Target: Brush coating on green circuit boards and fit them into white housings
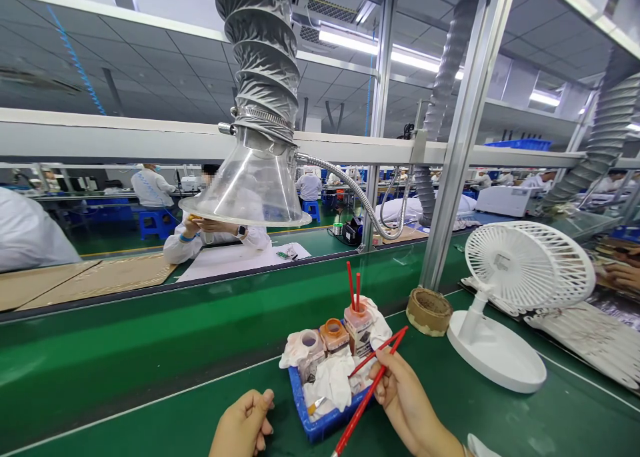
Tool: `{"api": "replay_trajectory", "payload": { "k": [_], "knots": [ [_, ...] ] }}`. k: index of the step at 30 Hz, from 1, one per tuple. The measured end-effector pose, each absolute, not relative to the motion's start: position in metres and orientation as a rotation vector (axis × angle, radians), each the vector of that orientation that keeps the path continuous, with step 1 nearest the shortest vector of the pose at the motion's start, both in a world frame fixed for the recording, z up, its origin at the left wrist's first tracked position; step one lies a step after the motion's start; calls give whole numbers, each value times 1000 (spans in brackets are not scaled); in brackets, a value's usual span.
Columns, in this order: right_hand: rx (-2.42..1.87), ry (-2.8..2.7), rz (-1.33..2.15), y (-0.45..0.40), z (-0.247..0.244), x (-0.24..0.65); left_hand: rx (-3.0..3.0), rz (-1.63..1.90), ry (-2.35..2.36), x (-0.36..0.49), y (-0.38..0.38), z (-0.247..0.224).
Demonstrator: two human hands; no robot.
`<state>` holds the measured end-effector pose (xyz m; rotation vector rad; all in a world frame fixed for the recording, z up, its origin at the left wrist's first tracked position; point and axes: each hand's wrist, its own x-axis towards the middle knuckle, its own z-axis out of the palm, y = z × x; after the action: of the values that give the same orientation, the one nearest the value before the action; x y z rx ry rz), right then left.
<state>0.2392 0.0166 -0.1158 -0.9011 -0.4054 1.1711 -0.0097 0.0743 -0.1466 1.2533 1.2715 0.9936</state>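
My right hand (400, 394) grips a red-handled brush (364, 404) between thumb and fingers. The brush slants down to the left, and its metal end meets the bottom edge of the view. Just left of that hand stands a blue tray (320, 432) of crumpled white tissue (333, 380) and small bottles. A second red stick (361, 365) leans in the tray behind the held brush. Another brush tip (316, 406) pokes out of the tissue. To the left of the tray, apart from it, my left hand (244, 422) is loosely curled, with nothing visible in it.
An open bottle (335, 336) with an orange neck and a bottle (358, 330) holding red sticks stand in the tray. A tape roll (429, 310) and a white fan (500, 357) are to the right. An extraction hood (250, 184) hangs overhead. A co-worker (225, 236) sits opposite.
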Motion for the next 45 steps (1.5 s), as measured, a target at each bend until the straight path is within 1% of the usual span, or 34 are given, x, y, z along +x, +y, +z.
{"api": "replay_trajectory", "payload": {
  "k": [10, 15, 20, 25, 31, 34, 39, 45],
  "knots": [
    [-919, -414, 1165, 17, -116, 240, 957, 1094, 1047, -14, 86, -156],
    [-915, -427, 1172, 18, -118, 241, 963, 1163, 1058, -14, 85, -154],
    [-917, -425, 1171, 18, -118, 241, 954, 1127, 1074, -14, 84, -149],
    [-931, -416, 1177, 18, -119, 241, 886, 1002, 1091, -12, 82, -145],
    [-933, -415, 1176, 19, -120, 241, 1182, 967, 1226, -8, 77, -147],
    [-933, -417, 1176, 19, -120, 241, 1236, 957, 1241, -8, 76, -149],
    [-924, -416, 1177, 19, -117, 240, 1142, 1002, 1127, -9, 79, -149],
    [-936, -385, 1181, 18, -114, 240, 946, 1048, 1128, -12, 81, -146]
  ]
}}
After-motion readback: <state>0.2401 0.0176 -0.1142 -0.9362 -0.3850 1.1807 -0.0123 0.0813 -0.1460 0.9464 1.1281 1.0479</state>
